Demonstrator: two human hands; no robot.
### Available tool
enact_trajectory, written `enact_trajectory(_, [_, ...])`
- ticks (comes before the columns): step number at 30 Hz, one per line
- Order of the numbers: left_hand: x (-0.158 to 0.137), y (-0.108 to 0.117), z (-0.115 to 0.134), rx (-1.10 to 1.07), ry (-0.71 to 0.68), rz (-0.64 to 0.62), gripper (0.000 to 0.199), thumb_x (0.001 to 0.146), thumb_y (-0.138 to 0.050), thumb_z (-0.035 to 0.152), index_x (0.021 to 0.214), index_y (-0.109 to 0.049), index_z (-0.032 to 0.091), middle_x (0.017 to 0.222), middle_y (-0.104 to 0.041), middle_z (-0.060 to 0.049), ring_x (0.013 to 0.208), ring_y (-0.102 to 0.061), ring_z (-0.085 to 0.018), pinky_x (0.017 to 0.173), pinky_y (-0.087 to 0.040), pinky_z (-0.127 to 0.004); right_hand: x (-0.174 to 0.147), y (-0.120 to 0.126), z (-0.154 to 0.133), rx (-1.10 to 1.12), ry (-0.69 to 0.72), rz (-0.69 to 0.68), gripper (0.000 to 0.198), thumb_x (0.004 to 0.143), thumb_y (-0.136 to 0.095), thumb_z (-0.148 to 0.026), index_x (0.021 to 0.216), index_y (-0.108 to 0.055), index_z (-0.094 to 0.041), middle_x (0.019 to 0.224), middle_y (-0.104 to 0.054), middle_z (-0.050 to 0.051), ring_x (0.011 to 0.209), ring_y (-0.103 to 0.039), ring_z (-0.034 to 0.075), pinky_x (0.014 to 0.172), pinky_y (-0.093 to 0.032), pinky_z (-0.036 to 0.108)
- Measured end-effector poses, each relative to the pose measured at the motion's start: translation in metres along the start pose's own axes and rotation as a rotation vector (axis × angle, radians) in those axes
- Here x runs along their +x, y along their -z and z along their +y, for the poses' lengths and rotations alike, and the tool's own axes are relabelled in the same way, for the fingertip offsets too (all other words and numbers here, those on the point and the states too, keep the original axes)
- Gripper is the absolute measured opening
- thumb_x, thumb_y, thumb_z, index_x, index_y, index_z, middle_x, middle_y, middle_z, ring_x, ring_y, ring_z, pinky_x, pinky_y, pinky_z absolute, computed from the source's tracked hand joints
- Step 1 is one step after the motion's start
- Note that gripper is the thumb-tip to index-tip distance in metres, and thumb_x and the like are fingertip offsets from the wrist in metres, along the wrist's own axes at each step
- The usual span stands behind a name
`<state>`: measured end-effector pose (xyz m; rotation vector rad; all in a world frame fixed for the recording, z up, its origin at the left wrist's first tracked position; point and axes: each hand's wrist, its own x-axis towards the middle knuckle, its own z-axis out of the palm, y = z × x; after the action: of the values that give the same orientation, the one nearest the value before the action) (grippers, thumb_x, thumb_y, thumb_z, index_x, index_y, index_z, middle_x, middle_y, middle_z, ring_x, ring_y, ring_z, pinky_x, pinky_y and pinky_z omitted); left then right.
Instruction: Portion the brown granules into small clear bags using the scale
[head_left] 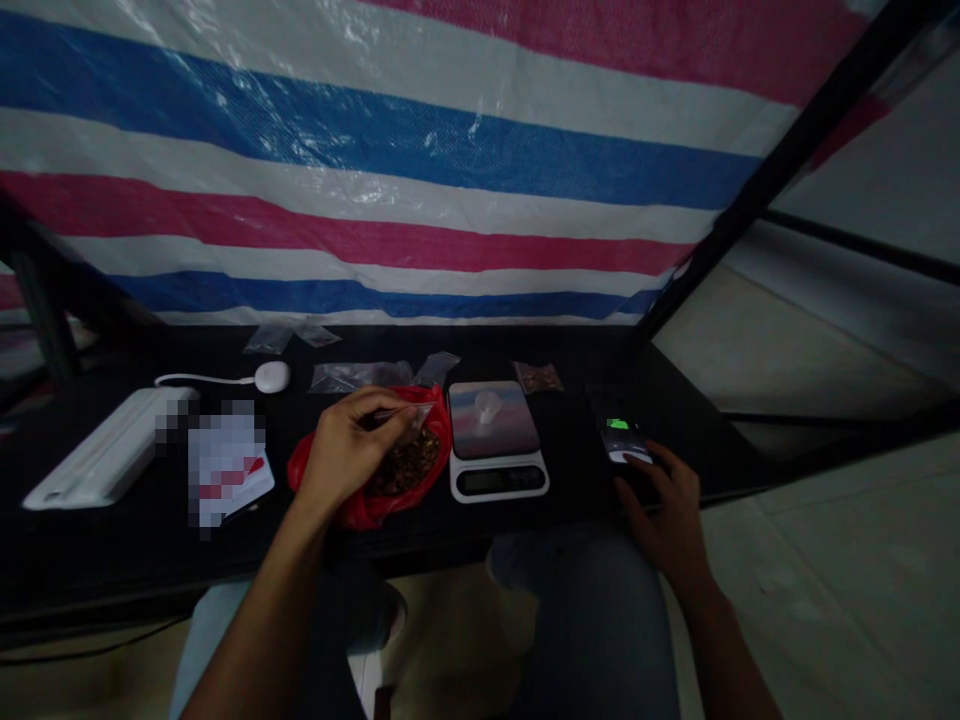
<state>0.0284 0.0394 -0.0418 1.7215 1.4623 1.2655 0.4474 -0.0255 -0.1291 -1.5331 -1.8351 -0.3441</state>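
My left hand (pixel 350 440) is closed in a pinch on a small clear plastic bag (pixel 421 412). It hovers over a red plastic bag (pixel 444 425) that lies spread and holds many small brown pieces (pixel 409 462), like seeds or nuts. Right of it sits a white kitchen scale (pixel 499 482) with a steel plate and a dim display. A small whitish translucent thing (pixel 487 406) rests on that plate. At the right, my right hand (pixel 664 505) has its fingers apart at the near edge of a small dark device (pixel 619 440) with a green lit display.
Behind the scale lies a small filled clear bag (pixel 538 377). Several flat clear bags (pixel 360 376) are along the back. A long white case (pixel 112 450), a round white gadget (pixel 272 377) with a cord, and a blurred-out card (pixel 229 470) are at the left. A striped sheet (pixel 450 200) hangs behind.
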Motion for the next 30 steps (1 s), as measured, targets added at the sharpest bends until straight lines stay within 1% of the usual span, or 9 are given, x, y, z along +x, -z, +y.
enact_trajectory(6, [0.0,0.002,-0.001,0.016,0.013,-0.025,0.022,0.085,-0.072,0.043,0.082,-0.08,0.023,0.092,-0.079,-0.005,0.09,-0.072,-0.023,0.087,-0.054,-0.034,0.001,0.0,-0.001,-0.01,0.006,0.004,0.031,0.098,-0.061,-0.043,0.119,-0.067,-0.021,0.137,-0.057,0.019,0.126,-0.056,0.038,0.101,-0.047,0.061])
enact_trajectory(12, [0.0,-0.007,0.002,0.035,0.05,0.002,0.029,0.08,-0.077,0.045,0.096,-0.082,0.021,0.105,-0.079,-0.007,0.1,-0.072,-0.025,0.094,-0.054,-0.036,0.003,0.0,-0.003,0.001,-0.016,0.014,0.028,0.098,-0.062,-0.04,0.118,-0.068,-0.021,0.137,-0.058,0.018,0.126,-0.056,0.036,0.102,-0.047,0.057])
enact_trajectory(15, [-0.001,-0.01,0.001,-0.018,0.088,-0.011,0.03,0.08,-0.077,0.048,0.091,-0.082,0.021,0.101,-0.08,-0.006,0.097,-0.074,-0.025,0.093,-0.055,-0.037,0.003,0.0,-0.005,-0.002,-0.046,0.012,0.029,0.098,-0.06,-0.042,0.114,-0.07,-0.02,0.136,-0.058,0.018,0.125,-0.057,0.035,0.102,-0.047,0.056])
enact_trajectory(17, [-0.001,-0.01,0.0,-0.041,0.101,-0.006,0.028,0.081,-0.076,0.048,0.09,-0.082,0.022,0.097,-0.081,-0.005,0.092,-0.074,-0.025,0.09,-0.056,-0.036,0.005,0.0,-0.007,-0.001,-0.096,0.008,0.033,0.098,-0.057,-0.046,0.113,-0.07,-0.019,0.136,-0.06,0.019,0.125,-0.057,0.035,0.103,-0.046,0.056])
enact_trajectory(19, [-0.002,-0.009,-0.002,-0.036,0.101,0.001,0.027,0.082,-0.074,0.049,0.088,-0.081,0.023,0.094,-0.081,-0.004,0.089,-0.074,-0.024,0.089,-0.056,-0.037,0.012,-0.001,-0.01,-0.019,-0.203,0.006,0.044,0.097,-0.055,-0.053,0.117,-0.069,-0.017,0.132,-0.063,0.021,0.124,-0.058,0.036,0.105,-0.045,0.057])
enact_trajectory(23, [-0.001,-0.007,-0.002,0.04,0.04,-0.004,0.029,0.082,-0.074,0.052,0.082,-0.081,0.024,0.092,-0.081,-0.005,0.093,-0.073,-0.026,0.095,-0.054,-0.04,0.039,-0.006,-0.017,-0.119,-0.498,-0.07,0.085,0.084,-0.061,-0.068,0.138,-0.057,-0.003,0.13,-0.066,0.029,0.121,-0.059,0.044,0.105,-0.043,0.059])
enact_trajectory(25, [0.0,-0.008,-0.002,0.036,0.042,-0.01,0.031,0.082,-0.074,0.054,0.083,-0.081,0.024,0.093,-0.081,-0.005,0.094,-0.073,-0.027,0.095,-0.054,-0.04,0.055,-0.009,-0.02,-0.141,-0.572,-0.155,0.097,0.079,-0.065,-0.068,0.144,-0.051,0.001,0.132,-0.065,0.031,0.122,-0.058,0.047,0.105,-0.043,0.058])
enact_trajectory(27, [0.0,-0.007,-0.001,0.008,0.062,-0.031,0.033,0.083,-0.072,0.055,0.087,-0.082,0.024,0.098,-0.081,-0.006,0.096,-0.073,-0.026,0.096,-0.054,-0.039,0.066,-0.012,-0.022,-0.163,-0.599,-0.22,0.098,0.078,-0.067,-0.065,0.147,-0.048,0.003,0.133,-0.065,0.032,0.123,-0.058,0.047,0.105,-0.044,0.056])
enact_trajectory(30, [0.0,0.002,0.0,0.008,0.078,-0.075,0.037,0.083,-0.071,0.056,0.098,-0.081,0.023,0.107,-0.08,-0.006,0.101,-0.073,-0.027,0.098,-0.055,-0.039,0.076,-0.015,-0.025,-0.198,-0.614,-0.241,0.093,0.079,-0.065,-0.058,0.147,-0.047,0.003,0.134,-0.063,0.032,0.122,-0.059,0.046,0.103,-0.045,0.055])
